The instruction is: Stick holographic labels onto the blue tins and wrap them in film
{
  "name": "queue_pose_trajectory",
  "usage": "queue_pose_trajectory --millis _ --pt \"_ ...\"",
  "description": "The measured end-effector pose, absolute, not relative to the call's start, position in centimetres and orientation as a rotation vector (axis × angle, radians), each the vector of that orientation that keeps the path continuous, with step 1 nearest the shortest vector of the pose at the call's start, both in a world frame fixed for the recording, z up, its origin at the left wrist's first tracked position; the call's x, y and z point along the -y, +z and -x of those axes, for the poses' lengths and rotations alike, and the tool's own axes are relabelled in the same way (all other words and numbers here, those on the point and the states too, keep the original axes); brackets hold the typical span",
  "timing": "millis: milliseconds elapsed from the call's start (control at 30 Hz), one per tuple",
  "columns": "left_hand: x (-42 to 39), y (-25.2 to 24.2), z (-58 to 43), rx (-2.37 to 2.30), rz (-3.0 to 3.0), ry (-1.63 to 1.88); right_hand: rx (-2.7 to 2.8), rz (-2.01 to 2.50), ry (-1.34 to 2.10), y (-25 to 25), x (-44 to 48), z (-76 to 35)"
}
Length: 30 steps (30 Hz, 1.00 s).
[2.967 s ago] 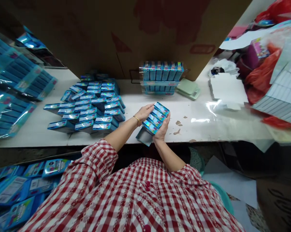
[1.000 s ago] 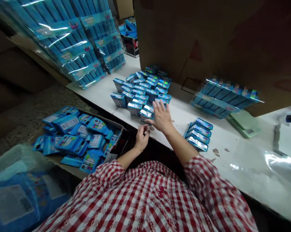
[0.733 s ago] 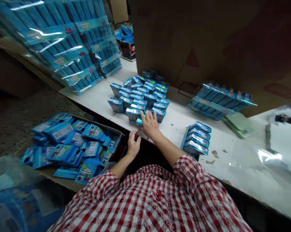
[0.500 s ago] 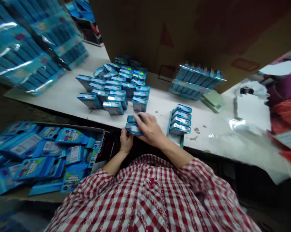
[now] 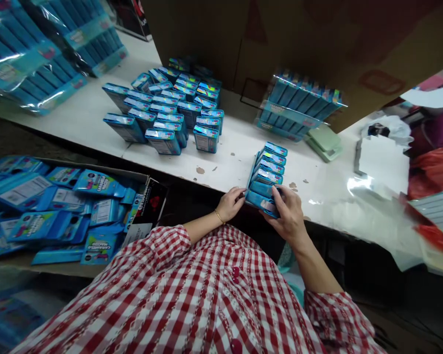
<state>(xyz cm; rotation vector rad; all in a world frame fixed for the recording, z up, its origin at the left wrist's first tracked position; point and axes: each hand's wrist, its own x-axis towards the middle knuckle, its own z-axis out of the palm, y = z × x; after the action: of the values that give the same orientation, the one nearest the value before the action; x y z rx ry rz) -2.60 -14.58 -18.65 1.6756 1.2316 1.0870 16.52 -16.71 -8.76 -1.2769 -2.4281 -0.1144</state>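
A row of blue packets (image 5: 272, 160) stands in a blue tray (image 5: 252, 172) at the table's front edge. My right hand (image 5: 288, 210) is closed round the right side of two blue packets (image 5: 261, 195) at the near end of that row. At the tray's near left corner, my left hand (image 5: 232, 203) has its fingers closed on the tray's edge. Several upright blue packets (image 5: 164, 140) stand in a group on the table, to the left and farther back.
An open carton (image 5: 135, 173) of blue packets lies at the lower left. Wrapped packs (image 5: 297, 105) stand at the back, with others at the upper left. A green box (image 5: 325, 142), white card (image 5: 383, 160) and red plastic bags (image 5: 438, 164) are on the right of the white table (image 5: 221, 169).
Both hands have moved right to the tray. The two packets in my right hand are now at the near end of the row. My left hand has left them for the tray edge.
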Motion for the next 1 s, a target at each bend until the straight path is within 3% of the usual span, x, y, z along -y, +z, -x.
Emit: queue_pose_trajectory --millis 333,467,567,733,867,1000 --pt "14.8 -17.9 3.3 -1.217 -1.449 1.103 2.643 1.431 -0.018 -8.3 14.7 -13.6" --pt "13.4 -17.4 3.3 -1.257 -1.473 1.191 2.630 1.350 0.169 -8.7 14.9 -13.9" --pt "12.1 -16.8 3.0 -1.248 -1.544 1.231 2.307 1.456 0.254 -9.8 14.7 -18.0" --pt "11.1 -15.9 2.7 -1.254 -1.551 1.269 1.537 2.030 -0.025 -14.6 14.5 -29.4" --pt "10.7 -14.7 2.7 -1.223 -1.535 1.386 1.410 2.179 0.026 -17.6 13.6 -34.6" --pt "10.9 -12.8 3.0 -1.203 -1.566 1.462 1.311 2.117 0.157 -17.4 12.4 -37.0"
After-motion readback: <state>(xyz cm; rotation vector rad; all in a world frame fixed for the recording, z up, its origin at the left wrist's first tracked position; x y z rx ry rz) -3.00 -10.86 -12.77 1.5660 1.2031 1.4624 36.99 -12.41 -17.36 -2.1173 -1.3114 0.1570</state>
